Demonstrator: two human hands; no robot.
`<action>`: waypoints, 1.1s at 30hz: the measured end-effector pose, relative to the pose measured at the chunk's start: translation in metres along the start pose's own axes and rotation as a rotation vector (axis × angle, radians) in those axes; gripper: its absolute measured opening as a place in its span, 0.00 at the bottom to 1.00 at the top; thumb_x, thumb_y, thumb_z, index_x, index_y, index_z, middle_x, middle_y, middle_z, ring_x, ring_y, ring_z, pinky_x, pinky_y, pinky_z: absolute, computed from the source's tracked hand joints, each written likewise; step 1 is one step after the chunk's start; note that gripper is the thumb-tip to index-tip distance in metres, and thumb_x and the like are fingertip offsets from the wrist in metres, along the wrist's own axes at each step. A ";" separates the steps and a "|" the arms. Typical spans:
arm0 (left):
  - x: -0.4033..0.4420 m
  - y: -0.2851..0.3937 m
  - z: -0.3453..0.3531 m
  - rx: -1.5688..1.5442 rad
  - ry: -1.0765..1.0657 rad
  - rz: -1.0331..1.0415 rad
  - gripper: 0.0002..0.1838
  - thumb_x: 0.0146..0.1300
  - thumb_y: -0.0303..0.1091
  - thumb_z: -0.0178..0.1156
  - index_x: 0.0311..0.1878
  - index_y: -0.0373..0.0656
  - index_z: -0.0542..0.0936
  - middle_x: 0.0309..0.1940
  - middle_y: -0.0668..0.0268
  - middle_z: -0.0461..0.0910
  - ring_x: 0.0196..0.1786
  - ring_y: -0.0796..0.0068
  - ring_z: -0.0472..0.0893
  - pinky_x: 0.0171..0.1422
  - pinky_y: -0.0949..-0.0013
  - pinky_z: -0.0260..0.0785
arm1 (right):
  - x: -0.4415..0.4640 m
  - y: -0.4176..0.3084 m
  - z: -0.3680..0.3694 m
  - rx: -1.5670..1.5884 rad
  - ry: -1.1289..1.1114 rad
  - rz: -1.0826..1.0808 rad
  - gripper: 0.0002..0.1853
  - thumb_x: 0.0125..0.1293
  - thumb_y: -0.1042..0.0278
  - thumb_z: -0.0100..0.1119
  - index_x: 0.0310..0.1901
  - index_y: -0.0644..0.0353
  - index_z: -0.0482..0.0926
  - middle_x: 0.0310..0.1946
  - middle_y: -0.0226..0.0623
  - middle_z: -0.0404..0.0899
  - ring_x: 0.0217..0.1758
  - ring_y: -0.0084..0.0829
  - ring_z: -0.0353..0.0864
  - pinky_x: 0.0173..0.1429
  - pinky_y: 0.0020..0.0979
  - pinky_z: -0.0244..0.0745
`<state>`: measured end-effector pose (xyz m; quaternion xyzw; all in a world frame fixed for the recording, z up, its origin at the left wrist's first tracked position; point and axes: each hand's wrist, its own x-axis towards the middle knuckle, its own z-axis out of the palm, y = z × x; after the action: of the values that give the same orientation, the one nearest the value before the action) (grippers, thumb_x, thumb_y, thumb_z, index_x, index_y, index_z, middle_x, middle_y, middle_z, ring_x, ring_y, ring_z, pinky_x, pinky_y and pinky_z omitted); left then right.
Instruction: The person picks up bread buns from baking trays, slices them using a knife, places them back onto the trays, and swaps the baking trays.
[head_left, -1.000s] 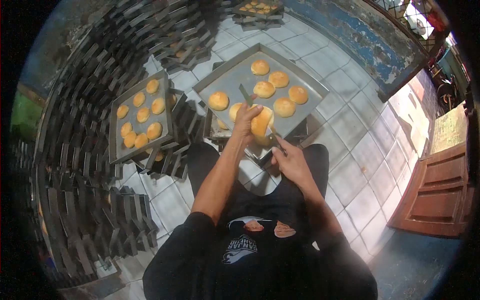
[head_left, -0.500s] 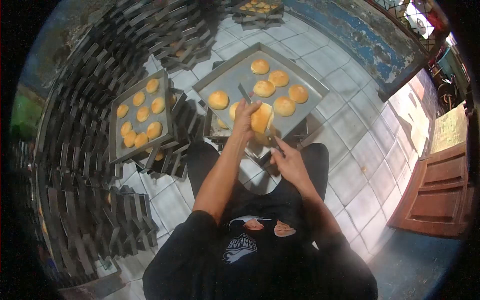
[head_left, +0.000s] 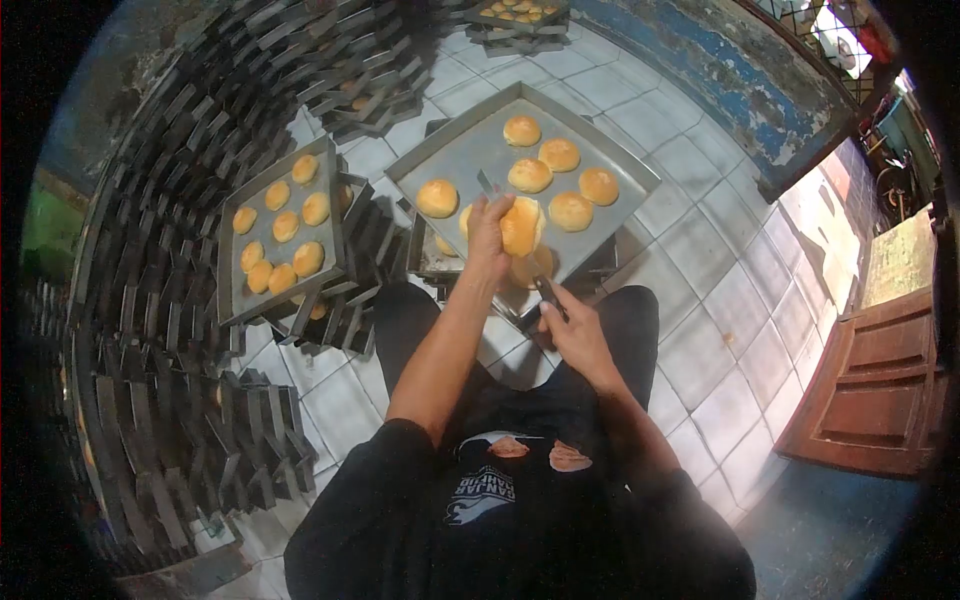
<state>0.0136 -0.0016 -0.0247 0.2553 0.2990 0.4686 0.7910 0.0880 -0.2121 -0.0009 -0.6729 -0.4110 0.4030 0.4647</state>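
Note:
My left hand point(head_left: 487, 238) is closed on a golden bun point(head_left: 521, 228), holding it above the near part of a large metal tray point(head_left: 425, 160). A pale crumb edge shows along the bun's side. My right hand point(head_left: 580, 338) grips the black handle of a knife point(head_left: 547, 292). Its blade runs towards the held bun, mostly hidden by the bun and my left hand; a narrow tip shows beyond my left fingers. How deep the blade sits in the bun I cannot tell. Several round buns point(head_left: 571, 211) lie on the tray around my hands.
A smaller tray of buns point(head_left: 285, 228) rests on stacked trays to the left. Tall stacks of dark metal trays point(head_left: 170, 250) line the left side. Another tray with buns point(head_left: 518, 14) stands at the back. A brown wooden door point(head_left: 865, 385) is at the right, beyond the tiled floor point(head_left: 690, 300).
The knife has drawn back towards my right hand, so less of its tip shows past my left fingers. The held bun has tilted, showing more of its top. The trays have stayed put.

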 end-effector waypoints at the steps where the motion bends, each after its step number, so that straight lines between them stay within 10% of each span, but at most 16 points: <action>1: 0.000 0.006 0.000 0.004 0.001 0.026 0.22 0.68 0.34 0.69 0.62 0.44 0.74 0.49 0.64 0.80 0.49 0.68 0.85 0.55 0.61 0.82 | -0.008 0.007 0.000 0.016 0.001 0.005 0.26 0.77 0.64 0.59 0.74 0.57 0.73 0.28 0.37 0.84 0.33 0.24 0.83 0.44 0.31 0.79; 9: 0.007 -0.024 -0.018 -0.121 0.088 -0.066 0.17 0.70 0.35 0.67 0.56 0.44 0.74 0.44 0.63 0.80 0.47 0.68 0.85 0.47 0.58 0.84 | 0.007 0.017 0.012 0.016 -0.009 0.020 0.25 0.78 0.64 0.58 0.74 0.56 0.73 0.28 0.36 0.82 0.33 0.23 0.81 0.44 0.31 0.78; 14: 0.024 -0.011 -0.018 -0.050 0.120 -0.011 0.15 0.72 0.36 0.67 0.55 0.44 0.76 0.44 0.64 0.80 0.48 0.69 0.85 0.48 0.59 0.83 | 0.028 0.015 0.016 0.160 -0.072 -0.009 0.21 0.78 0.64 0.56 0.69 0.59 0.78 0.26 0.28 0.80 0.21 0.17 0.70 0.27 0.26 0.67; 24: 0.178 0.034 -0.077 0.675 0.314 0.224 0.20 0.73 0.41 0.64 0.58 0.34 0.82 0.50 0.57 0.85 0.50 0.61 0.86 0.56 0.60 0.80 | -0.076 0.033 -0.067 -0.060 0.029 0.049 0.23 0.78 0.66 0.57 0.71 0.57 0.76 0.33 0.31 0.84 0.33 0.22 0.81 0.40 0.29 0.79; 26: 0.197 0.028 -0.082 1.457 0.499 1.033 0.25 0.70 0.46 0.66 0.59 0.34 0.83 0.50 0.49 0.87 0.49 0.52 0.87 0.60 0.55 0.78 | -0.078 0.043 -0.073 -0.214 0.211 0.094 0.23 0.78 0.67 0.56 0.71 0.59 0.76 0.39 0.35 0.86 0.39 0.24 0.84 0.45 0.30 0.80; 29: 0.202 0.013 -0.045 1.294 -0.044 0.631 0.29 0.70 0.50 0.63 0.62 0.33 0.82 0.52 0.43 0.86 0.55 0.44 0.85 0.64 0.51 0.75 | -0.073 0.059 -0.073 -0.121 0.375 0.155 0.22 0.78 0.68 0.55 0.70 0.62 0.76 0.42 0.38 0.87 0.41 0.25 0.85 0.46 0.29 0.79; 33: 0.208 -0.006 0.003 1.397 -0.204 0.218 0.30 0.70 0.51 0.61 0.64 0.34 0.81 0.56 0.41 0.84 0.61 0.45 0.84 0.67 0.51 0.74 | -0.065 0.090 -0.075 -0.149 0.377 0.029 0.23 0.76 0.72 0.52 0.70 0.66 0.76 0.32 0.35 0.84 0.35 0.23 0.83 0.40 0.27 0.77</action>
<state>0.0987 0.1812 -0.0748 0.7733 0.4266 0.2177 0.4154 0.1516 -0.3156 -0.0582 -0.7748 -0.3357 0.2449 0.4764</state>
